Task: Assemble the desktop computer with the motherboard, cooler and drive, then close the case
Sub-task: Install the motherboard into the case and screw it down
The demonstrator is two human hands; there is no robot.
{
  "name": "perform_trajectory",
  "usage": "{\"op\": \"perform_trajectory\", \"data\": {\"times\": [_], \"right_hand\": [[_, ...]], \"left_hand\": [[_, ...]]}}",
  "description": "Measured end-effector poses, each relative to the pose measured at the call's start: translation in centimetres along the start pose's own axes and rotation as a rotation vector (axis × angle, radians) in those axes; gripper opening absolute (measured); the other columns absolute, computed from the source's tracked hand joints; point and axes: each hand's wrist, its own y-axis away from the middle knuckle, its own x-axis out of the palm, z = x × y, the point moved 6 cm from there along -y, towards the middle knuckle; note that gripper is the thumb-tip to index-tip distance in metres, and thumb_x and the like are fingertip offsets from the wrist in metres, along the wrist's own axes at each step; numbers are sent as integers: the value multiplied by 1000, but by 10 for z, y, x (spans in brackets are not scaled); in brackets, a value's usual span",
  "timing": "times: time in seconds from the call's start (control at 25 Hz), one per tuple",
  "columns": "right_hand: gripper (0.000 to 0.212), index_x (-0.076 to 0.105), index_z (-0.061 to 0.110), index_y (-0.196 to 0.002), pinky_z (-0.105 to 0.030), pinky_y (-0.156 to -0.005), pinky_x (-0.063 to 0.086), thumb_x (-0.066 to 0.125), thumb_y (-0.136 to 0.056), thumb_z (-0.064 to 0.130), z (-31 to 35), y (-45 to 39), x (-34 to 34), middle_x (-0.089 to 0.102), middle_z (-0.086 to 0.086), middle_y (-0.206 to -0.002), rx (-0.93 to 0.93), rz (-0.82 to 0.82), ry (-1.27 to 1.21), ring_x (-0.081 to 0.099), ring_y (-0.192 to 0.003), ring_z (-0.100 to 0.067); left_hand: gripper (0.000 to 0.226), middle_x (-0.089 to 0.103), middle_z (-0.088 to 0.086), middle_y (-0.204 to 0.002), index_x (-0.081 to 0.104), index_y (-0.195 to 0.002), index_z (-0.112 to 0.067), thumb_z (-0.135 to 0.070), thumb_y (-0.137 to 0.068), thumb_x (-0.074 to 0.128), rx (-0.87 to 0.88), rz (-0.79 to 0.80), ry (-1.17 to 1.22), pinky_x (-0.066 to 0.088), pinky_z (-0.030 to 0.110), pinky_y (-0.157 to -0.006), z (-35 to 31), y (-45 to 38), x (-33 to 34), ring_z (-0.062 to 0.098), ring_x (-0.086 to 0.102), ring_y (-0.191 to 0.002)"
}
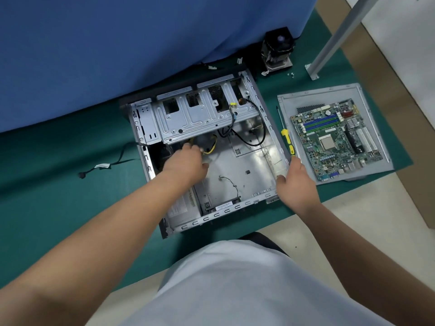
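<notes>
So the grey steel computer case is lying open on the green-matted worktop, and it's basically bare inside, just loose cables. The left hand is down in there with its fingers curled round the yellow-and-black power cable bundle, looks like clearing them off the tray. The right hand grips the case's right wall, thumb inside, steadying it.

The green motherboard sits well apart to the right, lying on the flat grey side panel. A yellow-handled screwdriver lies between case and panel. The black fan cooler is at the back by the blue cloth, with a few small screws near it. No drive that I can see.

My guess: that board is light and stiff but fragile, so take it by the bare edges, never the socket or slots. The cooler's probably the heavy one; hold its body, not the fan.
</notes>
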Motion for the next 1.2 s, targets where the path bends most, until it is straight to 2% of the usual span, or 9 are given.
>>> {"op": "perform_trajectory", "data": {"times": [0.08, 0.2, 0.28, 0.4, 0.52, 0.68, 0.84, 0.96, 1.2], "right_hand": [[37, 37, 3, -131, -37, -70, 35, 50, -97, 12, 2, 1, 0, 50, -19, -124, 1, -24, 19, 48, -78, -33], [36, 38, 3, -129, -37, -67, 35, 50, -96, 12, 2, 2, -1, 50, -19, -120, -3, -52, 40, 48, -74, -33], [36, 38, 4, -128, -37, -66, 36, 50, -95, 12, 2, 2, -1, 50, -19, -118, -3, -66, 53, 48, -73, -33], [35, 38, 5, -126, -37, -65, 36, 50, -94, 13, 3, 1, 1, 50, -18, -117, 8, -75, 59, 48, -72, -33], [35, 37, 6, -127, -37, -65, 35, 49, -94, 13, 3, 1, 1, 50, -18, -118, 15, -89, 65, 47, -72, -33], [38, 37, 5, -130, -37, -66, 36, 48, -95, 13, 3, 2, 0, 51, -19, -118, 1, -92, 68, 48, -73, -33], [37, 37, 5, -129, -37, -66, 36, 48, -94, 14, 3, 2, 0, 52, -19, -118, -5, -105, 73, 48, -73, -33], [37, 37, 6, -129, -37, -66, 36, 48, -95, 15, 3, 2, 0, 52, -19, -118, -15, -106, 71, 48, -74, -33], [36, 38, 7, -127, -37, -68, 35, 50, -95, 18, 3, 2, 0, 52, -18, -117, -19, -110, 70, 46, -76, -32]], "left_hand": [[62, 46, 18, -141, 41, -143, -4, -41, -97, 61, -180, 111, 56, 50, 45, -91, 3, -16, 6, 40, 56, -123], [53, 57, 12, -117, 50, -135, -3, -34, -95, 64, -236, 210, 110, 51, 38, -82, 0, -39, 14, 30, 59, -103], [50, 60, 9, -111, 57, -128, -6, -37, -92, 69, -209, 245, 102, 50, 35, -80, -2, -44, 17, 27, 56, -93], [48, 63, 10, -128, 60, -129, -15, -35, -88, 74, -119, 202, 45, 52, 40, -95, -7, -45, 17, 32, 59, -111], [40, 59, 6, -132, 63, -130, -24, -29, -91, 69, 66, 199, -257, 45, 45, -102, -21, -37, 23, 31, 48, -127], [32, 58, 5, -131, 64, -126, -23, -34, -96, 62, 209, 174, -518, 39, 42, -101, -31, -18, 24, 27, 44, -127], [19, 59, 1, -102, 62, -96, -25, -43, -95, 58, 240, 0, -308, 39, 39, -84, -19, 6, -4, 27, 52, -112], [31, 52, -1, -74, 46, -70, -24, -32, -96, 61, 172, -121, -5, 44, 38, -70, 16, 20, -27, 28, 54, -89], [21, 48, 4, -95, 54, -78, -10, -14, -92, 68, 63, -388, 256, 39, 34, -72, 68, 36, -56, 24, 50, -78]]}}
